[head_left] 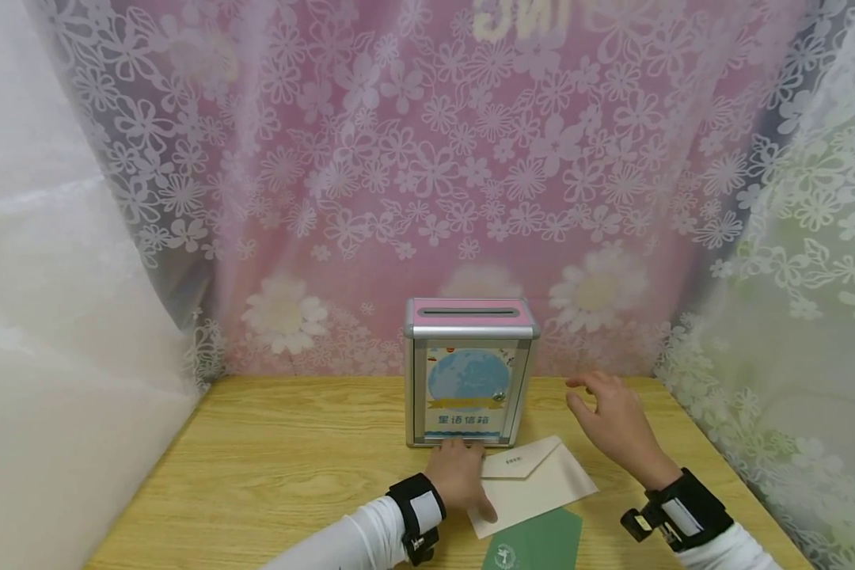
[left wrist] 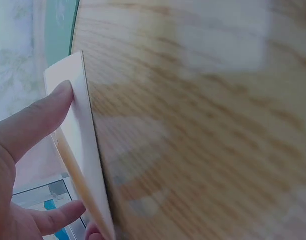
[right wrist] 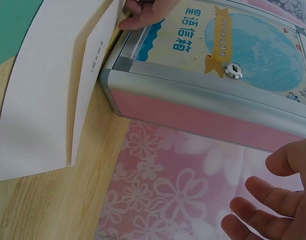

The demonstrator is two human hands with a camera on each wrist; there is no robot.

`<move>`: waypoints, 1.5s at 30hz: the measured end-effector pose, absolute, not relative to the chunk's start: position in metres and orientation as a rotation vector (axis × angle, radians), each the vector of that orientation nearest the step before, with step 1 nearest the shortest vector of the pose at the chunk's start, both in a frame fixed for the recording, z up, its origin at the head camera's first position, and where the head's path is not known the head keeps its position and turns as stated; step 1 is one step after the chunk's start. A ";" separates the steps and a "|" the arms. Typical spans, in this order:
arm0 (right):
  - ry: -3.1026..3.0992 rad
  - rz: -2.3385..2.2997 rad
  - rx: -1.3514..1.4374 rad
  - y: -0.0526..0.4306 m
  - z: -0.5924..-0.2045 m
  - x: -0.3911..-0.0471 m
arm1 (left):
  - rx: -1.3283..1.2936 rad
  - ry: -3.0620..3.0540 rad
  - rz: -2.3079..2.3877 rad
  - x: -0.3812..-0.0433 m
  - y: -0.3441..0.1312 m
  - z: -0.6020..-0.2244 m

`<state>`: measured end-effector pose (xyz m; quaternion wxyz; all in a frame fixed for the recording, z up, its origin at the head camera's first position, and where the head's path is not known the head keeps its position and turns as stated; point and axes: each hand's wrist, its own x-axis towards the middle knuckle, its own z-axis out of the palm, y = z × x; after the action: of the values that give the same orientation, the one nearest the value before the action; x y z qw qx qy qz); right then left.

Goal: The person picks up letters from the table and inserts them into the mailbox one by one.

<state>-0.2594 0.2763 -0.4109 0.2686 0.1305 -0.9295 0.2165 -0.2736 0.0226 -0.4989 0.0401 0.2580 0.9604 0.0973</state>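
In the head view, a cream envelope (head_left: 534, 483) lies at a slant before a pink and silver letter box (head_left: 470, 380). My left hand (head_left: 456, 475) grips its left end. In the left wrist view the thumb (left wrist: 47, 107) lies along the envelope's face, with other fingers (left wrist: 62, 217) at its far edge. The flap (right wrist: 90, 75) stands slightly raised in the right wrist view. A green envelope (head_left: 537, 542) is partly covered by the cream one. My right hand (head_left: 616, 423) is in the air right of the box, fingers loosely bent, holding nothing.
The box has a slot (head_left: 468, 313) on top and a keyhole lock (right wrist: 234, 70) on its front. Wooden tabletop (head_left: 306, 451) surrounds these things. A pink flowered curtain (head_left: 427, 182) hangs behind, with pale sheets at both sides.
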 end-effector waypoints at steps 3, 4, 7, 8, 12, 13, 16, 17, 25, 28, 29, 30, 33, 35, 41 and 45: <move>-2.511 0.587 0.348 0.277 -0.411 -0.258 | 0.773 2.949 0.319 -0.273 0.021 -0.498; -2.510 0.584 0.348 0.277 -0.411 -0.257 | 0.774 2.954 0.321 -0.273 0.020 -0.496; -2.499 0.580 0.348 0.277 -0.411 -0.257 | 0.784 2.958 0.345 -0.273 0.019 -0.495; -2.496 0.577 0.348 0.277 -0.412 -0.256 | 0.790 2.954 0.368 -0.272 0.019 -0.495; -2.490 0.570 0.348 0.278 -0.413 -0.256 | 0.803 2.915 0.477 -0.272 0.018 -0.495; -2.490 0.569 0.347 0.278 -0.414 -0.256 | 0.807 2.908 0.504 -0.272 0.017 -0.495; -2.485 0.575 0.349 0.278 -0.415 -0.256 | 0.831 2.911 0.556 -0.270 0.016 -0.495; -2.484 0.578 0.349 0.278 -0.415 -0.255 | 0.845 2.920 0.570 -0.269 0.015 -0.495; -2.495 0.579 0.339 0.276 -0.416 -0.254 | 0.983 2.947 0.619 -0.263 0.007 -0.490; -2.493 0.579 0.345 0.276 -0.416 -0.253 | 1.019 2.961 0.608 -0.263 0.004 -0.488; -2.493 0.582 0.347 0.275 -0.415 -0.253 | 1.031 2.968 0.612 -0.263 0.003 -0.488; -2.492 0.585 0.349 0.275 -0.415 -0.253 | 1.042 2.977 0.613 -0.263 0.002 -0.488; -2.493 0.595 0.351 0.276 -0.414 -0.253 | 1.065 2.996 0.630 -0.265 -0.001 -0.488; -2.494 0.600 0.352 0.276 -0.413 -0.254 | 1.075 3.004 0.652 -0.265 -0.002 -0.487; -2.501 0.609 0.359 0.277 -0.411 -0.256 | 1.142 3.048 0.706 -0.263 -0.006 -0.484; -2.514 0.627 0.354 0.279 -0.411 -0.255 | 1.277 3.114 0.693 -0.260 -0.008 -0.480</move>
<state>-0.2555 0.2787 -0.4108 0.2602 0.1305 -0.9282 0.2316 -0.2601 -0.0084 -0.4804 -0.1470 0.3676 0.8964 0.1994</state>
